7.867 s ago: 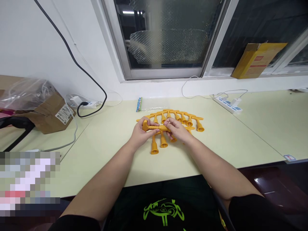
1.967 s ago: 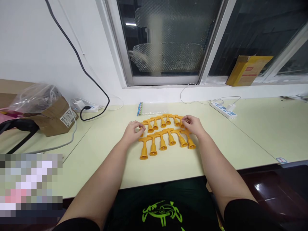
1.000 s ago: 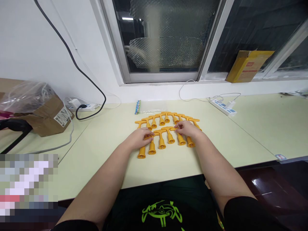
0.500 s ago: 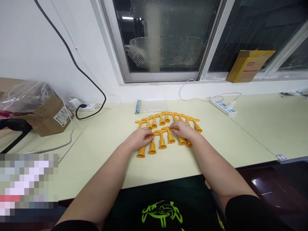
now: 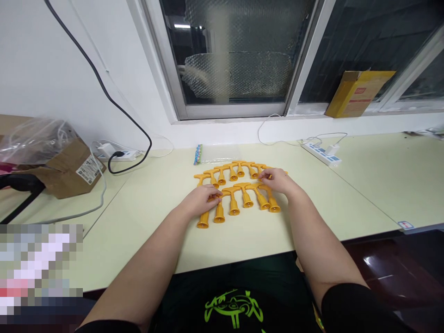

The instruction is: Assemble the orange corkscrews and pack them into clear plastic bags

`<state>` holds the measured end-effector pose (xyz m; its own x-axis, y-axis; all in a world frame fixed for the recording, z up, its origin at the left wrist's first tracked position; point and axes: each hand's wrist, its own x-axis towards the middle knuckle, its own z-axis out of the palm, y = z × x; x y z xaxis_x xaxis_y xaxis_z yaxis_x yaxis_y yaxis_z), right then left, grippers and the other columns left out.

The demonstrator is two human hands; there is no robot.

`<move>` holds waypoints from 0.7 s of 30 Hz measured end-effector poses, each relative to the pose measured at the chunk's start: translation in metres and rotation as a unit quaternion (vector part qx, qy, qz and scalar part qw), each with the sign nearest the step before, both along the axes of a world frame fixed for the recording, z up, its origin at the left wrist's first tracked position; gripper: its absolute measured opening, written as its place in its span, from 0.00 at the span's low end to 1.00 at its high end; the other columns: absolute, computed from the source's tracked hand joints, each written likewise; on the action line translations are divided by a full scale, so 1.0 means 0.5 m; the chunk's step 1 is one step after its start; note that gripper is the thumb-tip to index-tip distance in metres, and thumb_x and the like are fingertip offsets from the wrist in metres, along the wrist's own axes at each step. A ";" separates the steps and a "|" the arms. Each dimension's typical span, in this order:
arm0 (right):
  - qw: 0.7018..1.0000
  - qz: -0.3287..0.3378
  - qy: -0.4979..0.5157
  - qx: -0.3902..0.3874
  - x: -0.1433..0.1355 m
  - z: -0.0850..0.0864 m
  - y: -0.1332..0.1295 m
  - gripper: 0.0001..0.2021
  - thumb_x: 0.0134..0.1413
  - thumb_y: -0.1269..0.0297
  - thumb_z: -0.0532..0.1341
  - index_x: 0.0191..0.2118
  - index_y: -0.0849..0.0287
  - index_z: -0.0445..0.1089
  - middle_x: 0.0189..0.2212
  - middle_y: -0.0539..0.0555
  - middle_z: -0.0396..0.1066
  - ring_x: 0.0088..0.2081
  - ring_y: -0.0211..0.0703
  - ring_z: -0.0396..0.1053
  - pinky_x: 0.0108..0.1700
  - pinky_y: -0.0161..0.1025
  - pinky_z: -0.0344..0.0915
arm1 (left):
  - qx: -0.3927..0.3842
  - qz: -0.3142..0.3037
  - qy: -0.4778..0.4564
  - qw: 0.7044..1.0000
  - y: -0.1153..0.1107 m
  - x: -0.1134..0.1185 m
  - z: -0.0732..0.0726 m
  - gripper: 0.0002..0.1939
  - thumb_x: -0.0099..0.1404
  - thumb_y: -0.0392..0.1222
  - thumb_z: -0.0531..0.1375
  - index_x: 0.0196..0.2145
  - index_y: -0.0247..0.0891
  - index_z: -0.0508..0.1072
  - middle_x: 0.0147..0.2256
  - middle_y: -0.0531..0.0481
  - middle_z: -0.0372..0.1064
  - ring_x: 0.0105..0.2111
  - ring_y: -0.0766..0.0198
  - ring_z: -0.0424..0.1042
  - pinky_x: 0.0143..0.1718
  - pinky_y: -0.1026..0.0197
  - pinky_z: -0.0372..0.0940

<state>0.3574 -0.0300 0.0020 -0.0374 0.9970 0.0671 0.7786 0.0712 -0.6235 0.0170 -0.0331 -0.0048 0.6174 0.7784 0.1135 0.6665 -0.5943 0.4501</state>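
Observation:
Yellow T-shaped plastic pieces, each with a crossbar at one end and a flared, hollow cup at the other, lie in two curved rows on the table. My left hand [image 5: 203, 200] rests at the left end of the front row, its fingers bent around the crossbar of a T-shaped piece [image 5: 219, 215]. My right hand [image 5: 276, 179] hovers over the right end, between the rows, with fingers curled together. Its fingertips are close to the crossbar of a front-row piece [image 5: 274, 206]; whether they grip anything is hidden. The right hand covers part of the back row [image 5: 240, 170].
Behind the rows lies a clear plastic bag [image 5: 220, 154] with a colourful header. Power strips [image 5: 321, 153] and cables run along the wall. A cardboard box [image 5: 65, 171] stands at the left; a yellow carton [image 5: 359, 95] leans on the window.
My right hand has moved right, off the middle of the front row, uncovering the crossbars of pieces there. My left hand stays in place.

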 end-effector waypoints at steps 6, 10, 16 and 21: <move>0.986 -0.025 0.001 -0.166 0.016 0.015 -0.009 0.12 0.49 0.65 0.67 0.42 0.54 0.77 0.28 0.51 0.74 0.25 0.42 0.69 0.28 0.39 0.66 | -0.001 0.003 -0.003 1.000 -0.002 0.003 -0.001 0.16 0.68 0.51 0.59 0.47 0.43 0.81 0.41 0.45 0.77 0.41 0.55 0.75 0.41 0.54 0.69; 0.986 0.009 0.026 -0.166 0.014 0.005 -0.009 0.21 0.48 0.67 0.67 0.51 0.52 0.76 0.28 0.50 0.74 0.23 0.41 0.70 0.28 0.38 0.67 | 0.007 0.002 0.000 1.000 -0.002 0.006 -0.003 0.15 0.69 0.49 0.59 0.47 0.42 0.81 0.41 0.46 0.77 0.40 0.55 0.75 0.40 0.55 0.68; 0.986 0.020 0.011 -0.166 0.015 -0.010 -0.002 0.22 0.47 0.69 0.67 0.51 0.49 0.78 0.32 0.51 0.75 0.22 0.39 0.69 0.29 0.39 0.68 | 0.012 0.005 -0.003 1.000 -0.004 0.007 -0.001 0.15 0.68 0.49 0.59 0.46 0.42 0.81 0.39 0.45 0.76 0.38 0.56 0.75 0.38 0.55 0.68; 0.985 0.009 0.017 -0.170 0.015 -0.010 0.001 0.20 0.48 0.68 0.68 0.50 0.50 0.77 0.31 0.50 0.75 0.23 0.40 0.70 0.30 0.39 0.69 | 0.011 0.002 -0.004 1.000 -0.004 0.006 0.000 0.15 0.68 0.50 0.59 0.46 0.42 0.80 0.39 0.45 0.76 0.37 0.56 0.74 0.38 0.55 0.68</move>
